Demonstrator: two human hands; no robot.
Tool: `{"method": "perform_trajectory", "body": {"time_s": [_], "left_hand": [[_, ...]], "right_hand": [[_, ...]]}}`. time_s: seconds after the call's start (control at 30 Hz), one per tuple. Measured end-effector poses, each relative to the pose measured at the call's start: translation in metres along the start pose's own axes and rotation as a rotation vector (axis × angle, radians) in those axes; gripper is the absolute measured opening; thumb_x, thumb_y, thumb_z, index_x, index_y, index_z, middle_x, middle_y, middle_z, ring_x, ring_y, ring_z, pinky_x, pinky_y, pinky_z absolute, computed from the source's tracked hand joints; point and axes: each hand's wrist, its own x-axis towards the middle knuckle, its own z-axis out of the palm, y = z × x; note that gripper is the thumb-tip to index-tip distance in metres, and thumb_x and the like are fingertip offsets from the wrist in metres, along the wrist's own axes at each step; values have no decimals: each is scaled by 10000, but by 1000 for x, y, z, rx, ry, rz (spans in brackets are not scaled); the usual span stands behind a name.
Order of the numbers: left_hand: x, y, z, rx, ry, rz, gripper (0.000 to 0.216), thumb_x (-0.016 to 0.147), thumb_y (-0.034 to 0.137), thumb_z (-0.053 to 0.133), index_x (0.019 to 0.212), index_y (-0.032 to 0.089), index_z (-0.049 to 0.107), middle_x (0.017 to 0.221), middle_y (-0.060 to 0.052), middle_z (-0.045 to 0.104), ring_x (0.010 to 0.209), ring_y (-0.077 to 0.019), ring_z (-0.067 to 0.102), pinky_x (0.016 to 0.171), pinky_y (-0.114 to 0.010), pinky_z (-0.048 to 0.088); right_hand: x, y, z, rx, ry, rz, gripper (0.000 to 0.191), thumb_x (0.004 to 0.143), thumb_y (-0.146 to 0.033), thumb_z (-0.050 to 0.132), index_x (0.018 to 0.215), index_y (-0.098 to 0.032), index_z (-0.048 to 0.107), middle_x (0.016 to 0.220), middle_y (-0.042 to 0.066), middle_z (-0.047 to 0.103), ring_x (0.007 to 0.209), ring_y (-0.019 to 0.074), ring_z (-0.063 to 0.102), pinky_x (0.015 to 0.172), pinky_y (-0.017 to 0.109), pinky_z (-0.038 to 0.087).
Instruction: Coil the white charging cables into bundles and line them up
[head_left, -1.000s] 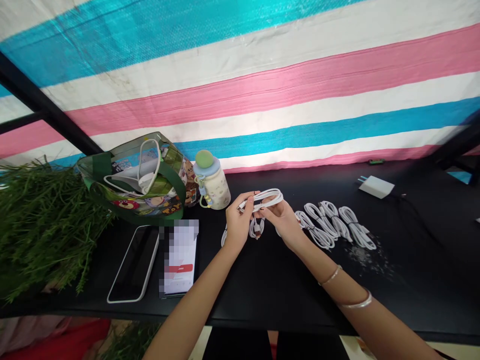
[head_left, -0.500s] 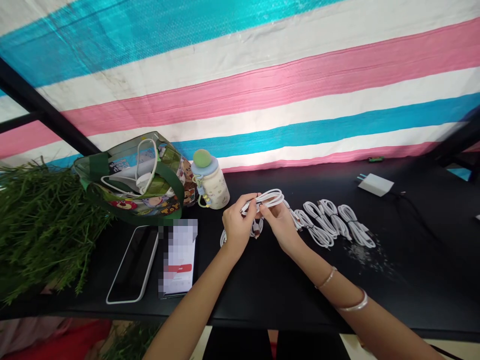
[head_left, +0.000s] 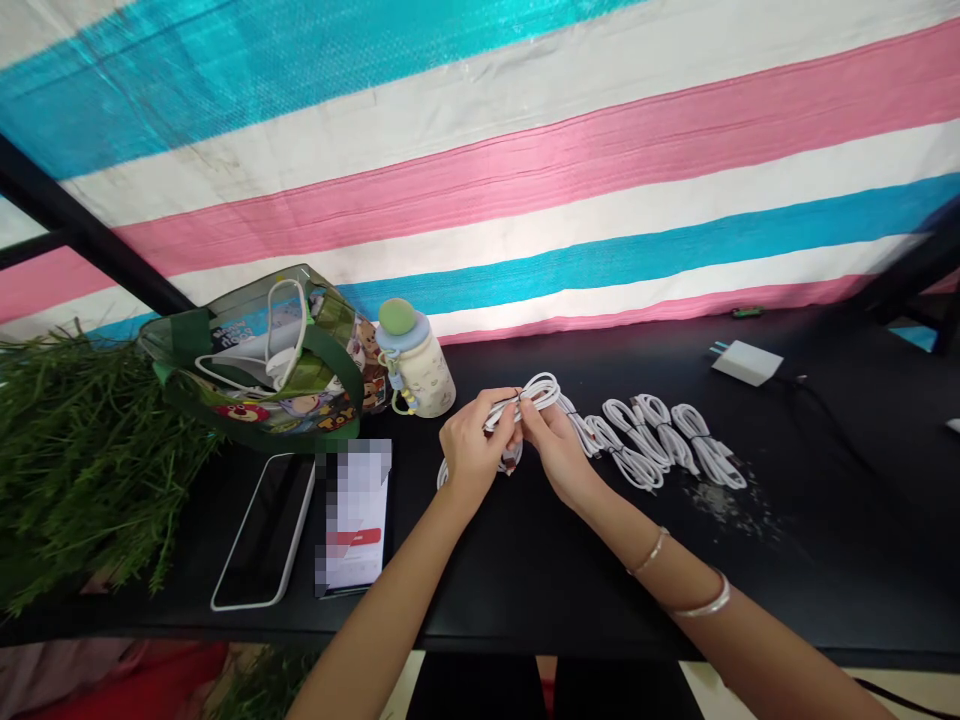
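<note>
**Q:** Head view: what do the hands hold?

**A:** The left hand (head_left: 472, 450) and the right hand (head_left: 559, 450) both hold a white charging cable (head_left: 536, 392) just above the black bench (head_left: 570, 590). Each grip is closed on the strands, with the fingers pinching them from either side

**Q:** What has just changed?

**A:** The hands have come closer and now almost meet. The upper loop of the cable has drawn into a narrower bend above them

**Q:** Where does the rest of the cable lie?

**A:** A lower loop hangs beneath the hands, partly hidden by them, and a small connector (head_left: 510, 462) shows between the wrists

**Q:** What lies to the right?

**A:** A row of coiled white cables (head_left: 660, 440) lies just beside the right hand, with a white plug charger (head_left: 746, 362) farther along the bench

**Q:** And to the left?

**A:** A bottle with a green cap (head_left: 416, 375) stands next to a clear patterned tote bag (head_left: 255, 385), with a heap of green grass (head_left: 82, 470) beyond. A white-cased smartphone (head_left: 262, 530) lies beside a pixelated paper card (head_left: 356, 520)
</note>
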Motion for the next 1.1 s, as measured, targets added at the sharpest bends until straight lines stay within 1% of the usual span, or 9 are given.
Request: {"method": "perform_trajectory", "body": {"time_s": [0.17,0.3,0.47,0.57,0.67,0.77,0.9,1.1], "left_hand": [[1,0,-1,44,13,69,212,849,174,515,906,222,713,790,13,762,640,-107,672,596,-167,472],[3,0,-1,69,-25,59,220,848,160,517,918,239,710,790,28,761,635,-100,672,592,-159,476],[3,-1,-2,62,-57,96,234,842,150,515,933,234,713,713,34,739,602,-93,652,574,-152,456],[3,-1,-3,50,-85,102,246,845,152,511,959,234,712,673,39,724,571,-87,633,550,-149,438],[4,-1,-4,35,-120,92,256,850,164,500,985,238,706,698,40,731,561,-82,623,545,-147,434],[5,-1,-6,10,-157,107,273,864,175,472,1000,241,699,708,42,735,539,-76,612,541,-147,431],[6,-1,-8,-1,-164,134,272,861,169,459,954,231,707,616,47,705,518,-81,606,530,-151,422],[7,0,-6,-13,-150,107,271,845,146,464,917,235,709,662,41,724,549,-85,625,551,-154,440]], "right_hand": [[3,2,-4,32,-32,-5,526,596,-689,681,674,-214,468,457,-79,483,409,99,500,354,219,445],[4,3,-7,43,-33,-16,507,594,-653,708,721,-211,495,462,-87,509,416,92,507,385,215,449],[5,-1,-9,34,-36,-1,490,591,-628,728,690,-201,508,460,-82,529,426,83,515,449,223,462],[4,-3,-10,44,-47,27,500,574,-633,736,700,-201,519,469,-79,535,440,89,521,440,222,455],[3,-3,-11,75,-61,44,498,576,-625,741,726,-200,528,482,-81,531,447,90,517,434,219,450],[3,-3,-11,113,-70,58,488,580,-605,754,672,-201,497,485,-85,510,447,74,502,461,213,459],[2,-3,-11,146,-136,103,513,591,-626,739,604,-204,448,482,-77,474,445,80,481,415,212,446],[2,-4,-10,180,-140,132,519,565,-622,758,578,-198,459,475,-74,463,447,78,467,420,207,432]]}}
